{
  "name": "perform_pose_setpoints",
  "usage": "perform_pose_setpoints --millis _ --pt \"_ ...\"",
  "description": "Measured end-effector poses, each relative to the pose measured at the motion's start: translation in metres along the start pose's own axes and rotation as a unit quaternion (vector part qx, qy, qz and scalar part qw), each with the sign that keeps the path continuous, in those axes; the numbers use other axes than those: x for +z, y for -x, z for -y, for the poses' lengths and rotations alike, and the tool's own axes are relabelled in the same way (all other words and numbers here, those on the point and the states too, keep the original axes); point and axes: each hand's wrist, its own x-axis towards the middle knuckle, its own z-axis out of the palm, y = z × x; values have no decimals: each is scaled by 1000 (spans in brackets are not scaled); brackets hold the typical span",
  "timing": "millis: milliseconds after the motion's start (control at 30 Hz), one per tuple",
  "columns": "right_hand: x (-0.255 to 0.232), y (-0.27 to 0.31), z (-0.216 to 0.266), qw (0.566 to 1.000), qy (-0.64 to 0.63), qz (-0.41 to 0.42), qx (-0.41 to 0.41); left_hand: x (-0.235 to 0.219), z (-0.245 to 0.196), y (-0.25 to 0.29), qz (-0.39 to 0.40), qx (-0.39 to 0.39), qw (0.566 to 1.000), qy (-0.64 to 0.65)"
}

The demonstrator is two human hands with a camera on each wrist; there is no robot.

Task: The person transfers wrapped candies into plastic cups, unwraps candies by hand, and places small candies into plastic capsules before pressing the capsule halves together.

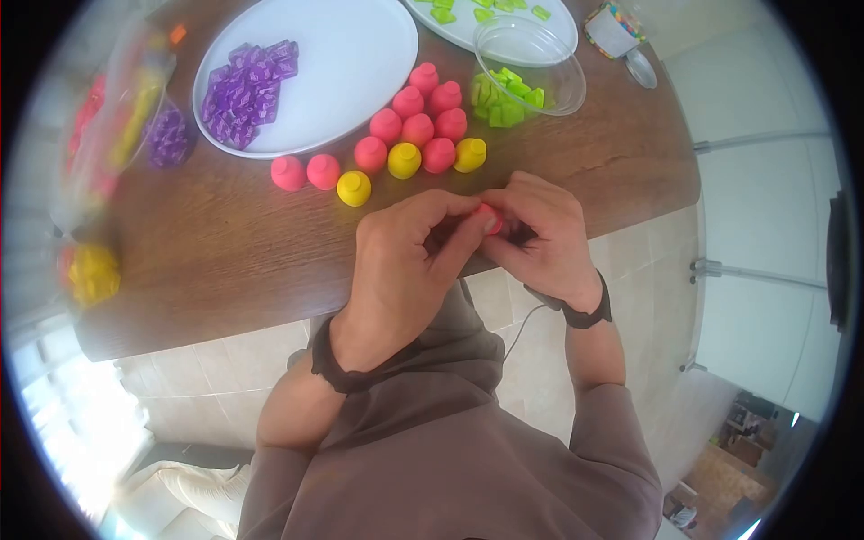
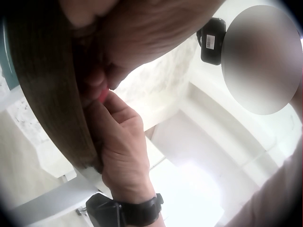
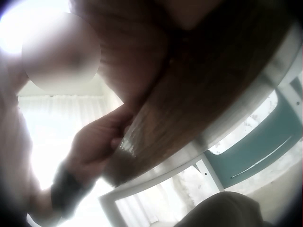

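Over the table's front edge, both hands meet around a small pink-red piece [image 1: 489, 219], mostly hidden by fingers. My left hand [image 1: 400, 252] pinches it between thumb and fingers. From the other side my right hand [image 1: 547, 229] grips it with curled fingers. In the left wrist view only a sliver of the red piece [image 2: 103, 94] shows between the hands. Just beyond them stand several round pink pieces [image 1: 417, 130] with short knobs on top, along with three yellow ones [image 1: 404, 160] of the same shape.
A white oval plate [image 1: 360, 54] bears purple wrapped pieces [image 1: 247, 94]. Behind the right hand, a clear tub [image 1: 567, 85] lies near green pieces [image 1: 506, 108], by a second plate [image 1: 562, 45]. Bags of coloured pieces [image 1: 135, 108] and a yellow bundle [image 1: 93, 274] are at the left.
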Motion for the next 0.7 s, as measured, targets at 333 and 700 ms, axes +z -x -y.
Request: perform_pose_setpoints --millis 333,700 --pt "9 2 11 997 -65 -32 22 2 2 13 -90 165 977 -103" --pt "17 7 -6 980 -112 -130 100 -100 1 30 -237 15 945 -225"
